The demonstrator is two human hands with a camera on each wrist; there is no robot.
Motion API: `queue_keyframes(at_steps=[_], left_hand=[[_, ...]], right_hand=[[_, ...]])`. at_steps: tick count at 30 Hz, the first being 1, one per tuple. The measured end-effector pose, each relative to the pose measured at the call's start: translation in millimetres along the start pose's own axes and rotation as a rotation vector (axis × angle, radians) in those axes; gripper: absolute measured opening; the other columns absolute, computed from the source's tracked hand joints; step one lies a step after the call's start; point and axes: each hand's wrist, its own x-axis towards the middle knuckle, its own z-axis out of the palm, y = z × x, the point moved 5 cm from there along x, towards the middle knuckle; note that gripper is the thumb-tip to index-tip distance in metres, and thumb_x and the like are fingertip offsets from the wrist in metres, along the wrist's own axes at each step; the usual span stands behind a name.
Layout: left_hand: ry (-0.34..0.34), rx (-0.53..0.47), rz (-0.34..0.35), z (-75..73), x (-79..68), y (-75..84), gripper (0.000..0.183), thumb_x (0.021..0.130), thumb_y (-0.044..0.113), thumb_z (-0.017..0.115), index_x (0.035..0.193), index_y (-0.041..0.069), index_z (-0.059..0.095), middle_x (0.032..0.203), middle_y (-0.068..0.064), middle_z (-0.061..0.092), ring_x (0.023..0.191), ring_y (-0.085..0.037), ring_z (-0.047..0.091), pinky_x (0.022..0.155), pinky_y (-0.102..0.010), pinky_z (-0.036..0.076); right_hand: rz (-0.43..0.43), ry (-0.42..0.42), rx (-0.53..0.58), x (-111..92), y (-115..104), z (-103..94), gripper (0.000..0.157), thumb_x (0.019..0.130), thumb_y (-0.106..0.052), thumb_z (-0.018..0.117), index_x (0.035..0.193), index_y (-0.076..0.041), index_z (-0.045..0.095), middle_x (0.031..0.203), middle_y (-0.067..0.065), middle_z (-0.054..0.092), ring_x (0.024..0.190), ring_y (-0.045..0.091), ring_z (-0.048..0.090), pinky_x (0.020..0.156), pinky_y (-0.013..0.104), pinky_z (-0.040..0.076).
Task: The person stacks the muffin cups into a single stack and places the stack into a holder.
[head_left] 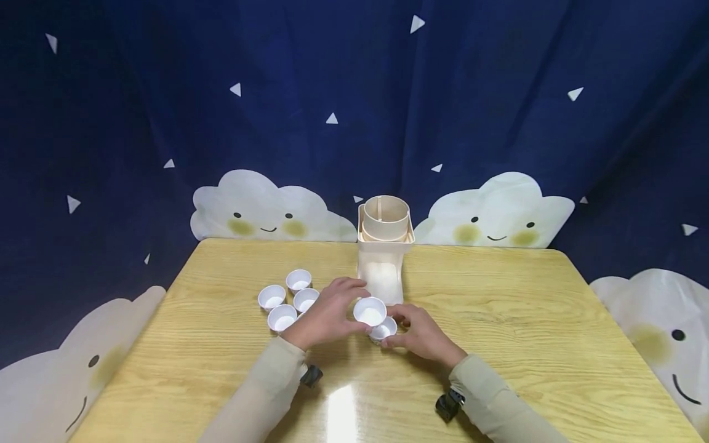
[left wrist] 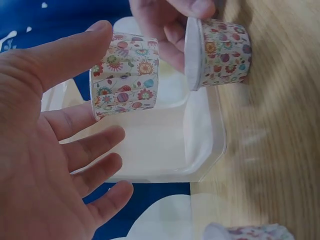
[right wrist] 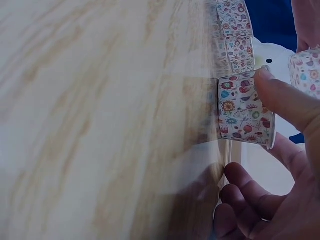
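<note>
My left hand (head_left: 331, 312) pinches a small floral paper baking cup (left wrist: 125, 75) between thumb and forefinger, its other fingers spread. From above, this cup shows its white inside and sits slightly higher than a second floral baking cup (right wrist: 245, 107), partly overlapping it. The thumb and forefinger of my right hand (head_left: 422, 335) grip that second cup at its sides, down at the tabletop. Just behind both cups stands a cream plastic holder (head_left: 382, 280) with a round tube on top and a sloping open front.
Several more baking cups (head_left: 272, 298) stand upright in a cluster left of my left hand, one partly hidden by it. The wooden table (head_left: 498, 307) ends at a dark blue curtain (head_left: 354, 74) with cloud faces, close behind the holder.
</note>
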Motion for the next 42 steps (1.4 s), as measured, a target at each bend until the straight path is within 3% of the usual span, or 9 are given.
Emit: queue_keyframes(at_steps=[6,20,32,42], left_hand=[[-0.044,0.025,0.004,3.6,3.0,2.6,0.055,0.077,0.035,0.083,0.123,0.01,0.066,0.146,-0.01,0.054,0.139,-0.031,0.044,0.115,-0.053,0.038],[-0.092,-0.033,0.046,23.3,11.7,0.9,0.05,0.075,0.036,0.084,0.117,0.015,0.068,0.146,-0.011,0.054,0.14,-0.032,0.043,0.113,-0.054,0.038],[-0.1,0.007,0.059,21.0,12.6,0.6,0.055,0.074,0.038,0.084,0.121,0.014,0.067,0.147,-0.01,0.053,0.139,-0.032,0.044,0.112,-0.053,0.04],[-0.106,0.02,0.084,23.4,12.6,1.7,0.057,0.075,0.036,0.084,0.123,0.013,0.066,0.146,-0.013,0.054,0.137,-0.032,0.045,0.111,-0.052,0.041]], right_hand=[[-0.007,0.004,0.0,0,0,0.8,0.042,0.072,-0.026,0.088,0.11,-0.019,0.071,0.111,0.001,0.07,0.1,0.018,0.06,0.087,0.038,0.049],[-0.027,0.02,0.019,-3,2,1.8,0.05,0.073,-0.028,0.088,0.117,-0.016,0.068,0.112,0.003,0.068,0.1,0.017,0.06,0.091,0.046,0.054],[-0.022,-0.003,0.059,-1,2,3.5,0.051,0.073,-0.024,0.088,0.119,-0.014,0.067,0.116,0.007,0.067,0.108,0.024,0.064,0.096,0.05,0.054],[-0.006,0.0,0.065,-1,2,3.6,0.053,0.073,-0.022,0.088,0.121,-0.013,0.067,0.117,0.007,0.066,0.106,0.022,0.061,0.095,0.048,0.053]])
